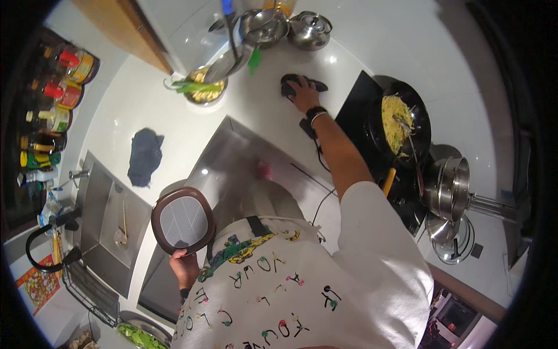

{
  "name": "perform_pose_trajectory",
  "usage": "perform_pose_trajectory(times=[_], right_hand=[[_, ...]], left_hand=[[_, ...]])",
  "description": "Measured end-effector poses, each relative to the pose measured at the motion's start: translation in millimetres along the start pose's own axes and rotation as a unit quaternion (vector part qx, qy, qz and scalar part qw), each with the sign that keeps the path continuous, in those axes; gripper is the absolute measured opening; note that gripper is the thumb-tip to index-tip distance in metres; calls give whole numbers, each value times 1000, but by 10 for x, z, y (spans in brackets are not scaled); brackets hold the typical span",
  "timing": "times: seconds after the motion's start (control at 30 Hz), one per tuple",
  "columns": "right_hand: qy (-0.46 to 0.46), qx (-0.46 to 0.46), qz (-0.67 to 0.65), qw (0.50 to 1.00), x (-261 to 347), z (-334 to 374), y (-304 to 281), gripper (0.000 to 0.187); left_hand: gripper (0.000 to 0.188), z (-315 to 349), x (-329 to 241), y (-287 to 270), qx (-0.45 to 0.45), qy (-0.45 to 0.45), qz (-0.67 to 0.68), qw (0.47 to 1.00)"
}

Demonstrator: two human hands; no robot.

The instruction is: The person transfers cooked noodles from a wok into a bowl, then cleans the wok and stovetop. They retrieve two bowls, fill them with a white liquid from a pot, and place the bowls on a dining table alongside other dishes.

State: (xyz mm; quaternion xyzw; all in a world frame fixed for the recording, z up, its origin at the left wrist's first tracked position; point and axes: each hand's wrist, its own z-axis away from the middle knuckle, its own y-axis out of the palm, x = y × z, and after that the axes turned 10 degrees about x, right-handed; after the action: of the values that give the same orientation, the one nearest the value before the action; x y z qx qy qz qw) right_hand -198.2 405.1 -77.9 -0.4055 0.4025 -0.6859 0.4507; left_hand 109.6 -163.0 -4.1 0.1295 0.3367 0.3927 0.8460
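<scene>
My left hand [184, 267] grips the lower edge of a rounded-square tray [185, 218] with a brown rim and a pale grey patterned middle, held up beside my waist. Reaching forward over the white counter, my right hand [304, 96] presses down on a bunched dark cloth [287, 87], fingers curled over it. A second dark grey cloth [145, 158] lies on the counter at the left, touched by neither hand. A black cable [321, 152] runs down from a small black box below my right wrist.
A wok [423, 129] of noodles sits on the black stove at right, with steel pots [444, 185] nearer me. Behind stand a bowl [201, 100] of food, a skimmer [225, 65] and a lidded pot [310, 32]. At left are a sink [97, 224] and several bottles [58, 119].
</scene>
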Motion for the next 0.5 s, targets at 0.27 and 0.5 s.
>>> perform_pose_trajectory(times=[0.27, 0.5], right_hand=[[151, -359, -78, 917, -1223, -1047, -630, 42], [-30, -82, 214, 973, -2342, -2388, -726, 57]], left_hand=[[13, -268, 270, 627, 75, -44, -5, 996], [18, -117, 625, 888, -77, -64, -84, 991]])
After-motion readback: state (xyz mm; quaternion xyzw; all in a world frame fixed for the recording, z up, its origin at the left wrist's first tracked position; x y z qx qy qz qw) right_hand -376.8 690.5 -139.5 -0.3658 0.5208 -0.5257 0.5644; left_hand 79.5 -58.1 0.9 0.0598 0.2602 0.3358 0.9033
